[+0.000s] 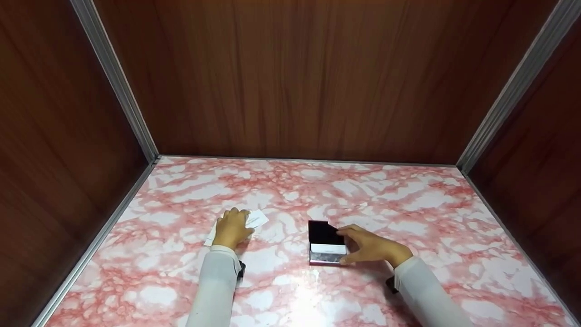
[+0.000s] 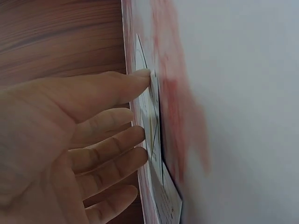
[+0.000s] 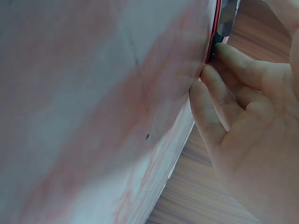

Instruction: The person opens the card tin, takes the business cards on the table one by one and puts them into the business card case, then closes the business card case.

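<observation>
In the head view, my left hand [image 1: 233, 228] is over several white printed cards [image 1: 258, 219] on the left half of the table. The left wrist view has its thumb and fingertips at the cards [image 2: 154, 116], which overlap; the upper one is slightly off the table. To the right, a card case [image 1: 323, 231] lies open, black inside with red edges. A white card [image 1: 327, 248] sits across it above a shiny silver panel. My right hand [image 1: 374, 245] holds the case by its right side, thumb at the near corner. Only a strip of the case [image 3: 216, 28] shows in the right wrist view.
A red-and-white marbled table [image 1: 272, 190] bears everything. Dark brown wood panels [image 1: 295, 81] stand at the back and both sides, joined by grey metal posts [image 1: 122, 91]. Light glares off the table's near middle.
</observation>
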Tool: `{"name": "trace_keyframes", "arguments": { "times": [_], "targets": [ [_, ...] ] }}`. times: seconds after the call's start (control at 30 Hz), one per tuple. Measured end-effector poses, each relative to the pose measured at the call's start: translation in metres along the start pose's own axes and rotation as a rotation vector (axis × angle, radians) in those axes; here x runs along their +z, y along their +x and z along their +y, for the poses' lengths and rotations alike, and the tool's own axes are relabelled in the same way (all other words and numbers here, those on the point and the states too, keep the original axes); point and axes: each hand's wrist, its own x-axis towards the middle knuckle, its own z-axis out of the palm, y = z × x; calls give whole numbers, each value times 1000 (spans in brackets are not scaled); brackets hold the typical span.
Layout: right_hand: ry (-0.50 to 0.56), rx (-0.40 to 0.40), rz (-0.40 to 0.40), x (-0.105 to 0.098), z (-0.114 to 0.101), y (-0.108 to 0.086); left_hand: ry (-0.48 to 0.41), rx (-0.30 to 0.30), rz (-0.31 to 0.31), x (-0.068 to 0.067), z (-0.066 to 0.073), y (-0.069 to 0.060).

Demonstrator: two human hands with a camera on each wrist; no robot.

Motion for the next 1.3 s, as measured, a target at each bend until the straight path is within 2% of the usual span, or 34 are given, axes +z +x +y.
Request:
{"name": "trace_keyframes", "arguments": {
  "times": [0.33,0.5,0.87,1.1,1.3],
  "targets": [
    [17,4,5,0,1,0,-121,-58,-38,-4,-7,5],
    [12,0,8,0,1,0,-140,-62,-47,-4,-8,6],
    [17,5,2,0,0,1,-127,-63,-22,-2,-9,4],
    [14,-6,5,1,1,0,-195,-75,41,1,-9,2],
    [19,2,9,1,0,0,-205,-21,107,3,-11,1]
  ]
}}
